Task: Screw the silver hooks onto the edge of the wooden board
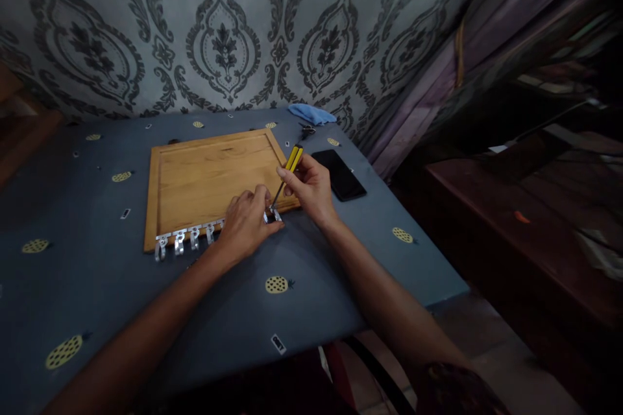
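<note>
A wooden board (209,175) lies on a blue cloth-covered table (146,298). Along its near edge runs a silver metal hook rail (187,238) with several hooks hanging down. My left hand (246,224) rests closed over the rail's right part, pressing it against the board. My right hand (309,188) grips a yellow-and-black screwdriver (291,165), its tip pointing down at the rail's right end by the board's corner.
A black phone (339,174) lies just right of the board. A blue cloth (311,113) and a small dark object sit near the patterned wall. A dark wooden bench (511,233) stands to the right beyond the table edge.
</note>
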Demonstrator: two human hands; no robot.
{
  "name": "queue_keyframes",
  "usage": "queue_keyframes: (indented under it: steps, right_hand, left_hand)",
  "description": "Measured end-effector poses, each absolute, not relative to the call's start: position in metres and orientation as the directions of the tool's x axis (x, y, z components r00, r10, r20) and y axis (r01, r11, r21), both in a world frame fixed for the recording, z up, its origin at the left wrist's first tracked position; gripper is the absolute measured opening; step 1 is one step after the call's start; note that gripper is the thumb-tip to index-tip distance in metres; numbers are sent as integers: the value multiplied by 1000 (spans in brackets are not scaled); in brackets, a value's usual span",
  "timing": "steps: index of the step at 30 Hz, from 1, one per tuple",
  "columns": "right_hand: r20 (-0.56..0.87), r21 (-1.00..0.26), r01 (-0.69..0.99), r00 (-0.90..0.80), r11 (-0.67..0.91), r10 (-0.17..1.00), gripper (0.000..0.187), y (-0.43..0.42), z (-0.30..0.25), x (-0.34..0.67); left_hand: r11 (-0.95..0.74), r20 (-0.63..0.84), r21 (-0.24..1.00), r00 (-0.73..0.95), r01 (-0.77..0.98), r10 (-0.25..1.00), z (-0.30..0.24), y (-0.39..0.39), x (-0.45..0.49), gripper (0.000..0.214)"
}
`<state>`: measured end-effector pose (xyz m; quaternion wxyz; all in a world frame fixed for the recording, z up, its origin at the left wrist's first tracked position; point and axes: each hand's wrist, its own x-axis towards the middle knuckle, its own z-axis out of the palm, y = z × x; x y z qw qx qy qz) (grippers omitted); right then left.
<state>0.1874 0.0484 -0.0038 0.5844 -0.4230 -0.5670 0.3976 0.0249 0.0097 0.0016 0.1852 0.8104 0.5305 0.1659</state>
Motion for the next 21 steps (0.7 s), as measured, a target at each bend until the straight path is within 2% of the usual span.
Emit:
queue_keyframes:
  steps: [12, 21]
  right_hand:
    - [378, -926, 25, 70, 377, 923, 43, 40, 1, 186]
    - [368, -930, 22, 55, 367, 928, 45, 39, -1, 184]
  left_hand:
    - [-369, 101, 505, 371, 780, 923, 0, 9, 25, 42]
    - [-365, 91, 499, 371, 786, 924, 2, 9, 25, 42]
